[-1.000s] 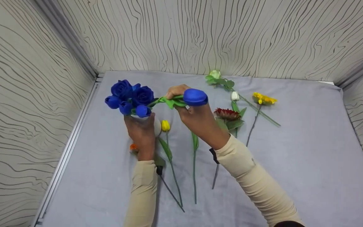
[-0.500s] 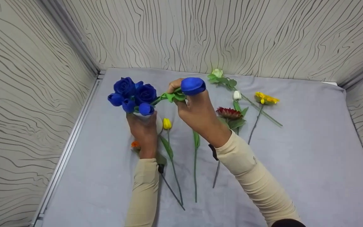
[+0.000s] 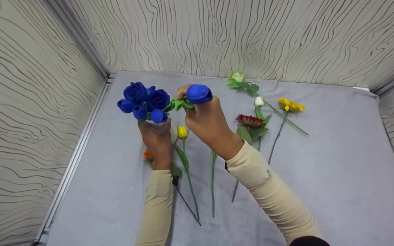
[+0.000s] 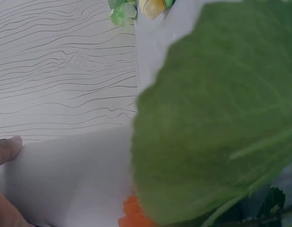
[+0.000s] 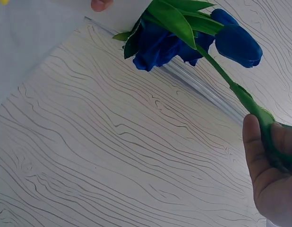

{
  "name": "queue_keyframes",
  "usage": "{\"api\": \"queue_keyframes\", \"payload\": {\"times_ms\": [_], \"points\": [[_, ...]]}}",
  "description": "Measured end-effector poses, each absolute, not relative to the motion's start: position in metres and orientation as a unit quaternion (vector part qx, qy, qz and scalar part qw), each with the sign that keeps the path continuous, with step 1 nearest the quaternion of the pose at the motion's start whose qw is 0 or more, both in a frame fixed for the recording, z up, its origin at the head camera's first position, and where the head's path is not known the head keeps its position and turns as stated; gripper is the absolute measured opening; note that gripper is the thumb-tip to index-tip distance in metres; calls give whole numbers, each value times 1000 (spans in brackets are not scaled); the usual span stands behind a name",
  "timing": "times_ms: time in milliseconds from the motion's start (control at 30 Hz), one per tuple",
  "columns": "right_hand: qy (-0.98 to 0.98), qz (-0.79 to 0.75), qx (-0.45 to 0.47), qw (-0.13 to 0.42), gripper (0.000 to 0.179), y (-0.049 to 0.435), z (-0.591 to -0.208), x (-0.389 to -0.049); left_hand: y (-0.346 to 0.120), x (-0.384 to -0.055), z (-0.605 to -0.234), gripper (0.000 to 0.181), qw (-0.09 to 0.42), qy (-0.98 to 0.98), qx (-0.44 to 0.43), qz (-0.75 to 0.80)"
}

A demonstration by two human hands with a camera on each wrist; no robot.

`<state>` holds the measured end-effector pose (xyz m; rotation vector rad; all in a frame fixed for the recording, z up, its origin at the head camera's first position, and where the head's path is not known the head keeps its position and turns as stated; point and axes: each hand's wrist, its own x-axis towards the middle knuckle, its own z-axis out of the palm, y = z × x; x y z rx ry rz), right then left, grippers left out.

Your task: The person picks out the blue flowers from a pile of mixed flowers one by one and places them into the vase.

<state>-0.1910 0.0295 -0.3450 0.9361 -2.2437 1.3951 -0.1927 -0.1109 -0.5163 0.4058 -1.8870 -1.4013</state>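
Observation:
My left hand grips a white vase, which hides much of its lower part from the head view. Blue roses and blue tulips stand bunched in the vase mouth. To the right of them, my right hand pinches the stem of another blue tulip just under its bloom. In the right wrist view that green stem slants toward the bunch, and its lower end is hidden among the leaves. A large green leaf fills much of the left wrist view.
On the grey cloth lie a yellow tulip, an orange flower, a dark red flower, a white tulip, a yellow flower and a pale rose. Patterned panels stand behind and at the sides.
My right hand has moved left toward the vase with the blue tulip, and less of its stem shows between hand and bunch. The left hand keeps its hold on the vase.

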Motion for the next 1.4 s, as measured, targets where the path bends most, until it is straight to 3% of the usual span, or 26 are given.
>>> {"api": "queue_keyframes", "payload": {"times_ms": [367,733,1167,1400], "points": [[-813,447,336,160,22,7,-405,-215,-102,-182,-488,85,367,-720,145,-570],[-826,442,321,135,8,-1,-417,-220,-111,-195,-519,87,368,-731,143,-557],[-827,450,313,125,17,-11,-426,-227,-112,-192,-524,83,382,-734,133,-546],[-831,440,310,139,31,-17,-432,-230,-111,-192,-522,83,377,-751,137,-524]]}}
